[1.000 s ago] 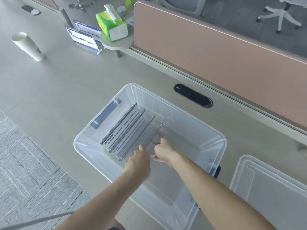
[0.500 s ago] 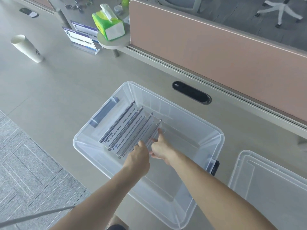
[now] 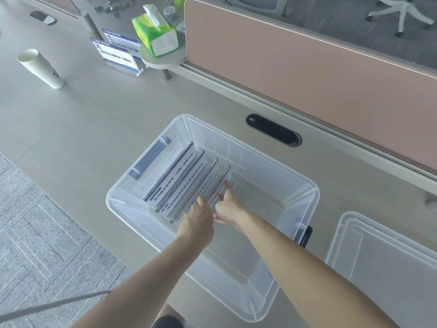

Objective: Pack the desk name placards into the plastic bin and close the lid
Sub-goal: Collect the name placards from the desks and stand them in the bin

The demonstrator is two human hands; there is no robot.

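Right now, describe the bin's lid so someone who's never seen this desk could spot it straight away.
Start at the clear plastic bin in the middle of the grey desk, where both hands are. The lid lies flat on the desk just right of that bin, at the picture's lower right edge. It is clear like the bin, but shallow, with raised ridges and nothing in it.

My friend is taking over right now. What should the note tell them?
Left hand and right hand are both inside the clear bin, fingers resting on the row of placards.
Four placards stand on edge at the bin's left end.
Two more placards stand on the desk, beside the tissue box.
The lid lies on the desk, right of the bin.
Left to do: pack those two, then close the lid.
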